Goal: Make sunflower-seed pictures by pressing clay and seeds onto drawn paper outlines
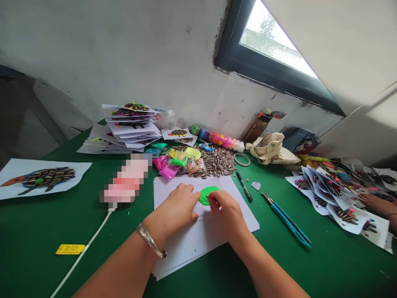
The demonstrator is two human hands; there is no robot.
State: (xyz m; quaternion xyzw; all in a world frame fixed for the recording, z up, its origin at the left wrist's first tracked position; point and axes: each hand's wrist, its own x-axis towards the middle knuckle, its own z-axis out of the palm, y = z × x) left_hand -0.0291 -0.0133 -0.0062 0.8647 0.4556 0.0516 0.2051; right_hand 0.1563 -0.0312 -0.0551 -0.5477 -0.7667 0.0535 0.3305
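Observation:
A flat patch of bright green modelling clay [204, 194] lies on the top sheet of a stack of white paper [182, 248] in front of me. My left hand [178, 203] rests on the paper with its fingers stretched out, fingertips at the clay's left edge. At the clay's right side, my right hand [225, 205] pinches a small dark sunflower seed against the green surface; the fingers hide most of it. Beyond the paper lies a heap of striped sunflower seeds [218, 161], beside several bags of coloured clay [169, 167].
A blue craft knife [290, 223] and a black pen [244, 186] lie to the right. Finished seed pictures [133, 132] are piled at the back left. A cabled phone-like object [124, 180], blurred out, lies left. At far right, another person's hand [378, 205] is over more pictures.

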